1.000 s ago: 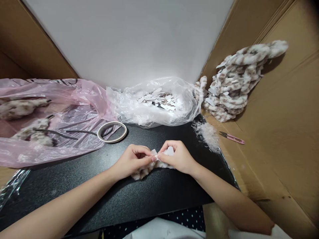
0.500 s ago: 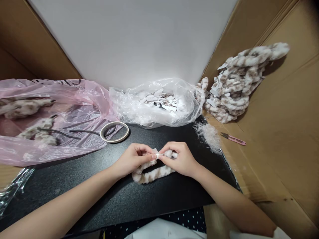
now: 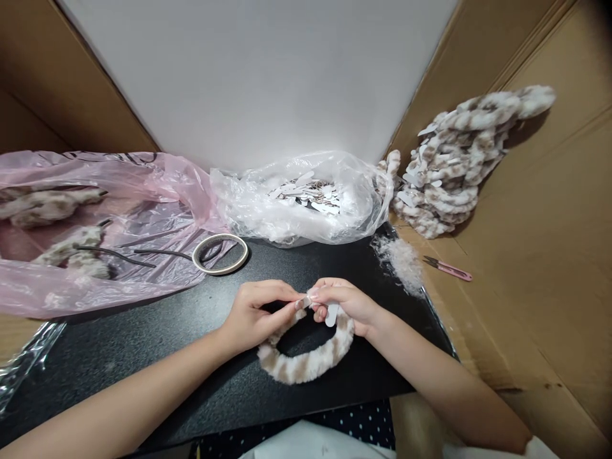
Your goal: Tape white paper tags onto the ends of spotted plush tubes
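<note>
A fluffy white-and-brown striped ring (image 3: 306, 368) lies in a loop on the black tabletop, its two ends brought together at the top. My left hand (image 3: 262, 312) is closed in a pinch on a small piece of whitish tape (image 3: 306, 301) at the joint. Opposite it, my right hand (image 3: 347, 301) is closed around the ring's other end, thumb and fingertips at the joint. Below the right fingers hangs a white rounded tag (image 3: 331, 315). The fingers partly cover the joint itself.
A tape roll (image 3: 220, 254) and black rods (image 3: 117, 255) lie by a pink plastic bag (image 3: 186, 178) with furry pieces. Behind is a clear bag (image 3: 258, 217) of white tags. To the right are a furry heap (image 3: 473, 153), lint (image 3: 401, 261) and pink thread snips (image 3: 448, 268).
My right hand has turned, its fingers now curled under the joint, and the white tag shows. The ring has swung down toward me and opened into a rounder loop.
</note>
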Demonstrator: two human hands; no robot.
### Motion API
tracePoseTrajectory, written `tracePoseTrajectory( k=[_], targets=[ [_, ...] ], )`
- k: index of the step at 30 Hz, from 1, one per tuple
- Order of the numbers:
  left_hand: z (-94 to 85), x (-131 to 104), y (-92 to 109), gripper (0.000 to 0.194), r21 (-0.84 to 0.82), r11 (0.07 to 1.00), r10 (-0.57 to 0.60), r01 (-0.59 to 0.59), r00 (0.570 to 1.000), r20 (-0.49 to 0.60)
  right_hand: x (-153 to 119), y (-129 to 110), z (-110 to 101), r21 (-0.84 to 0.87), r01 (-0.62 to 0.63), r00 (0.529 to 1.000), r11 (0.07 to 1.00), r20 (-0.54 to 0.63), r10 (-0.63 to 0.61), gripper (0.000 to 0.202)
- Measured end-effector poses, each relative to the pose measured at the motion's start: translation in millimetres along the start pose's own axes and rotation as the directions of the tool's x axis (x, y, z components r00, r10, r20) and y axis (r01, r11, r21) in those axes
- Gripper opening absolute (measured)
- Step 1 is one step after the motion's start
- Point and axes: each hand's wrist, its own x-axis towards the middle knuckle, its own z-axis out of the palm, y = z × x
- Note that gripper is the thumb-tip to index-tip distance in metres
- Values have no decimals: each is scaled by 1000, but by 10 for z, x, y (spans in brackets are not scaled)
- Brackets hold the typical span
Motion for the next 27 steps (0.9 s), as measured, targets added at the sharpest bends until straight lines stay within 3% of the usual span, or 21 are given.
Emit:
tracePoseTrajectory(
  k=[2, 3, 4, 6, 7, 8, 9, 12, 14, 16, 18, 21, 27],
  targets=[
    [29, -2, -6, 9, -101, 973, -211, 210, 977, -8, -15, -7, -12, -143, 107, 993, 984, -27, -112, 24],
    [43, -1, -14, 10, -158, 937, -316, 310, 949, -10, -32, -9, -13, -276, 235, 964, 932, -54, -259, 21],
    [55, 0, -23, 11, -211, 894, -408, 396, 913, -15, -54, -9, -8, -432, 375, 892, 820, -71, -446, 17],
    [72, 2, -36, 14, -281, 820, -532, 498, 844, -58, -107, 0, 18, -693, 552, 631, 465, -18, -775, 7],
    [78, 3, -35, 15, -293, 807, -560, 513, 822, -103, -132, 9, 39, -759, 573, 517, 310, 41, -855, 4],
    [82, 2, -29, 15, -289, 812, -563, 507, 811, -158, -154, 23, 63, -786, 580, 455, 212, 96, -885, 3],
    [85, 0, -18, 15, -269, 832, -543, 485, 812, -214, -170, 40, 88, -790, 589, 445, 170, 141, -884, 4],
    [94, -12, 29, 8, -106, 931, -365, 350, 878, -309, -176, 102, 157, -765, 611, 514, 205, 187, -837, 13],
    [100, -21, 51, 5, 39, 978, -184, 206, 934, -307, -163, 136, 187, -757, 608, 526, 241, 157, -836, 18],
    [104, -28, 57, 4, 149, 987, -23, 68, 960, -280, -156, 153, 204, -750, 606, 525, 264, 129, -841, 17],
    [107, -34, 52, 5, 212, 977, 84, -30, 964, -253, -157, 156, 209, -752, 596, 531, 283, 105, -841, 15],
    [115, -47, 46, 15, 266, 955, 185, -129, 962, -199, -160, 150, 198, -735, 577, 576, 358, 55, -815, 11],
    [66, -54, 65, 32, 312, 916, 283, -253, 958, -55, -151, 104, 133, -630, 591, 649, 504, 0, -761, 11]
  ],
)
